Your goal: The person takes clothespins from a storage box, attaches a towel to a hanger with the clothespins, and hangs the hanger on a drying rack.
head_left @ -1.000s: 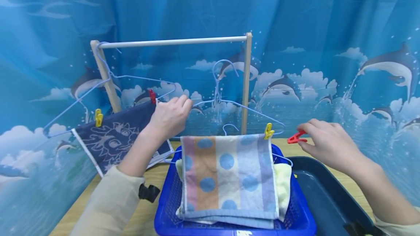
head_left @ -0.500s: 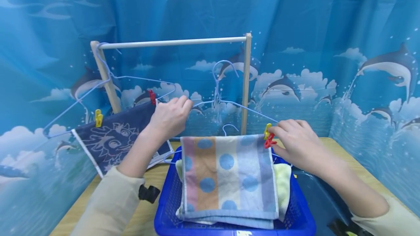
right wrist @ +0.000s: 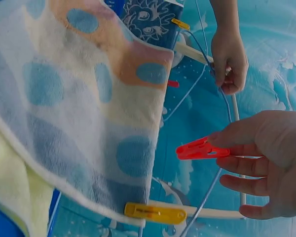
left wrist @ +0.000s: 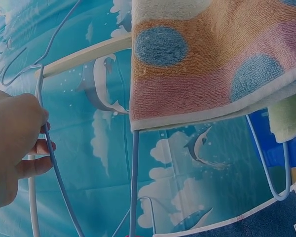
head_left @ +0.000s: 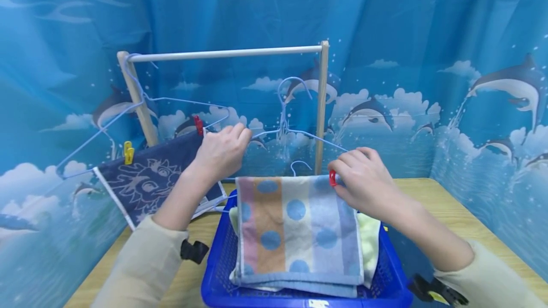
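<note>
A striped towel with blue dots (head_left: 296, 232) hangs folded over the bar of a light-blue wire hanger (head_left: 318, 138). My left hand (head_left: 224, 152) holds the hanger's left shoulder, its fingers curled round the wire in the left wrist view. Between thumb and fingers, my right hand (head_left: 364, 182) pinches a red clothespin (right wrist: 202, 149). In the head view the pin is beside the towel's top edge, right of centre; in the right wrist view a gap shows between them. A yellow clothespin (right wrist: 155, 213) clips the towel's right corner, hidden behind my right hand in the head view.
A blue basket (head_left: 214, 270) with pale green cloth (head_left: 369, 239) stands below the towel. At left, a navy cloth (head_left: 158, 175) with yellow and red pins hangs from another hanger on a rack (head_left: 227, 54). A dark tray (head_left: 404, 255) lies right of the basket.
My right hand has come in from the right with the red clothespin, passing the yellow pin to reach farther left along the towel's top edge. The left hand keeps its place.
</note>
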The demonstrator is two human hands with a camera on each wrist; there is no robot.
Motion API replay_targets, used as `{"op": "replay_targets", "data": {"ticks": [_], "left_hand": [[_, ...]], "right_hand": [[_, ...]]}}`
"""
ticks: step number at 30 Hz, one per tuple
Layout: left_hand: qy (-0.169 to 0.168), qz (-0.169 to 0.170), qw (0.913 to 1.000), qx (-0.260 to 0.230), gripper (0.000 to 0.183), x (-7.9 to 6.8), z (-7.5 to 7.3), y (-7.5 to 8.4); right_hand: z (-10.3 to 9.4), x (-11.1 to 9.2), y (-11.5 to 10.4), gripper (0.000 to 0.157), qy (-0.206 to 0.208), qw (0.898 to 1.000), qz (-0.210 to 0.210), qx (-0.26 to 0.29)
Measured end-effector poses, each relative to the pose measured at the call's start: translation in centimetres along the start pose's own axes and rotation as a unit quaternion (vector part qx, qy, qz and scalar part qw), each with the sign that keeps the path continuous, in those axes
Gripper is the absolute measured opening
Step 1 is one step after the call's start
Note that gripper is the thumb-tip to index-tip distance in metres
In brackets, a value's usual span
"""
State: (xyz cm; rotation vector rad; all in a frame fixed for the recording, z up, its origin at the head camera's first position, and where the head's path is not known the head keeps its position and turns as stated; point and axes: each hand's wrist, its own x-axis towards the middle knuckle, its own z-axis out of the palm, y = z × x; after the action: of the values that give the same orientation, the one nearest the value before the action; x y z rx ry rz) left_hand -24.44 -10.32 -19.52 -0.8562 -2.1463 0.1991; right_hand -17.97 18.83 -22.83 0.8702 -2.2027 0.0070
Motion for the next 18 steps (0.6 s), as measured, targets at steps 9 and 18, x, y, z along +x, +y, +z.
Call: {"op": "replay_targets", "data": {"ticks": [9, 18], "left_hand": [[-0.004, -0.001, 1.0000, -0.004, 0.015, -0.1, 0.1, 0.1], [-0.007, 0.002, 1.0000, -0.004, 0.013, 0.0, -0.1, 0.4]], "right_hand": [[1.5, 1.2, -1.4, 0.022, 0.035, 0.998, -0.043, 0.003], [2.5, 2.6, -2.5, 0.019, 0.039, 0.997, -0.057, 0.031]]}}
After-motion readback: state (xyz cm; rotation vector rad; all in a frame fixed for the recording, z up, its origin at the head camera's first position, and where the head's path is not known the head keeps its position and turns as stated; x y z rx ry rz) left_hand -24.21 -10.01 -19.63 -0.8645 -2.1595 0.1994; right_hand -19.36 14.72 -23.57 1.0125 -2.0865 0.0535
